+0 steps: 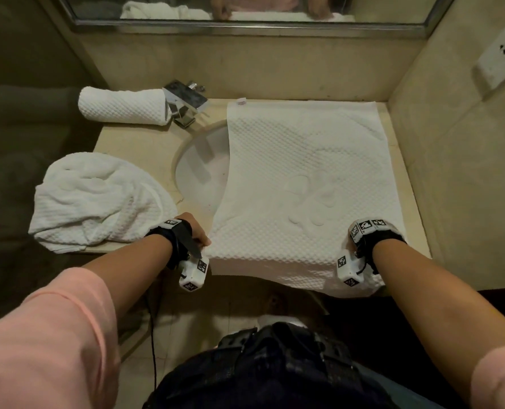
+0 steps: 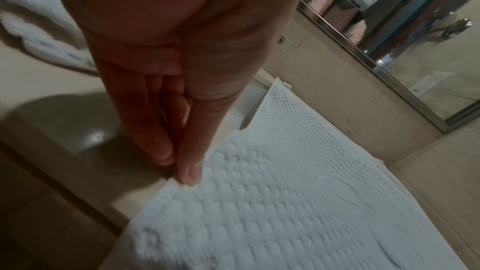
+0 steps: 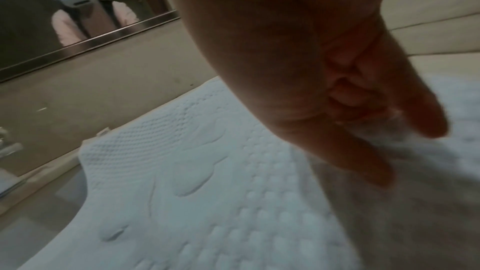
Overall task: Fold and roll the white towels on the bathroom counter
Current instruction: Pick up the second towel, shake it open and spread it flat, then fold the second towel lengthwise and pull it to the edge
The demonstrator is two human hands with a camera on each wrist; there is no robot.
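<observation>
A beige stone counter [image 1: 133,143] fills a narrow alcove, with tiled walls of the same beige behind it and on its right. A metal-framed mirror [image 1: 245,13] hangs on the back wall above the counter, and a white wall socket [image 1: 502,59] sits on the right wall. An oval sink [image 1: 201,169] is sunk into the counter, and a chrome faucet [image 1: 185,106] stands just behind the sink.

The flat towel [image 1: 304,184] lies spread over the counter to the right of the sink, its left edge covering part of the basin and its near edge drooping over the counter's front. A rolled towel [image 1: 121,106] lies behind and to the left of the sink, touching the faucet. A crumpled towel [image 1: 98,202] sits in a heap left of the sink, at the counter's front corner.

The hands are well apart. The left hand [image 1: 196,228] pinches the flat towel's near left corner between thumb and fingers. The right hand [image 3: 324,89] is at the near right corner, fingers pointing down onto the cloth; the blur leaves it unclear whether it grips.
</observation>
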